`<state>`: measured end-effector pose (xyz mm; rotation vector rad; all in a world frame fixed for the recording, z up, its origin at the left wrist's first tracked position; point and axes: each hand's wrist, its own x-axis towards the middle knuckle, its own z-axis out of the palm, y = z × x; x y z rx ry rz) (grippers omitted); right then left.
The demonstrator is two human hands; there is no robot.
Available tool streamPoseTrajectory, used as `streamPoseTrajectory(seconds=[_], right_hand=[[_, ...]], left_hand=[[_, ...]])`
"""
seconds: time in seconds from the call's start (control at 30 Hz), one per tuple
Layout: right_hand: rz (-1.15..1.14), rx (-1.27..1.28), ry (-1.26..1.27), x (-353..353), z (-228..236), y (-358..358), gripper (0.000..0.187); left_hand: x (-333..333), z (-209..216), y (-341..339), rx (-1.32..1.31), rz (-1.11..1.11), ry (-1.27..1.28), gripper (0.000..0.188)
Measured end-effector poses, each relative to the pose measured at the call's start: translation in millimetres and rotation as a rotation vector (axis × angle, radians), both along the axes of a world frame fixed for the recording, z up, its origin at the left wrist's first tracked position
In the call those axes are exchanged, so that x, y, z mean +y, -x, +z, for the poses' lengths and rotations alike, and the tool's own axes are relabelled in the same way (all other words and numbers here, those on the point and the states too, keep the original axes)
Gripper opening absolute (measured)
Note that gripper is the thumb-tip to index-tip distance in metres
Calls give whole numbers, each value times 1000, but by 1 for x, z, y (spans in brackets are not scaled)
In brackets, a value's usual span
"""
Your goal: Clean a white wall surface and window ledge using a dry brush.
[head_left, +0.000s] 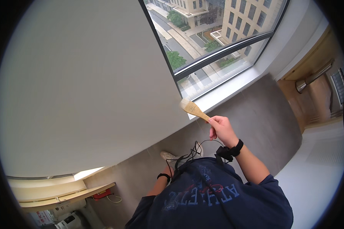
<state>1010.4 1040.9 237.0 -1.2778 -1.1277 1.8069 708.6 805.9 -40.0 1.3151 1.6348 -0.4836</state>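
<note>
My right hand [222, 130] is closed round the handle end of a flat wooden brush [195, 110]. The brush points up and to the left, its pale, blurred bristles close to the edge of the white wall [103, 76] beside the window. Whether the bristles touch the wall I cannot tell. My left hand [169, 170] hangs low beside my body, partly behind dark cables [184, 157], and its fingers are hidden. Each wrist wears a black band, with a dark box at the right one.
A window [218, 42] with dark frames and a white sill [225, 89] is ahead. Grey floor [256, 114] lies below, with a wooden door [294, 101] and its metal handle at the right. At lower left stand a wooden cabinet edge [72, 196] and a red item [102, 194].
</note>
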Motion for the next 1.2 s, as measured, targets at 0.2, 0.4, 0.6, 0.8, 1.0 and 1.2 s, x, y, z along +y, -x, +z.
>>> streamPoseTrajectory(seconds=[0.2,0.4,0.6,0.8,1.0,1.2], right_hand=[[-118,305,-230,32,37,-20,29],[11,444,-251,46,43,-19,30],[64,55,117,23,-77,-31,28],[97,94,-3,34,-72,-37,25],[239,476,-406,82,51,-25,29],[322,121,-256,73,51,-23,29]], left_hand=[[-42,-14,-4,55,323,-178,31],[-50,21,-14,171,-593,155,34],[-143,17,-38,149,771,-285,48],[-173,5,-51,213,893,-160,53],[-191,-11,-95,138,1082,-92,54],[-263,-82,-201,-6,1329,-270,62]])
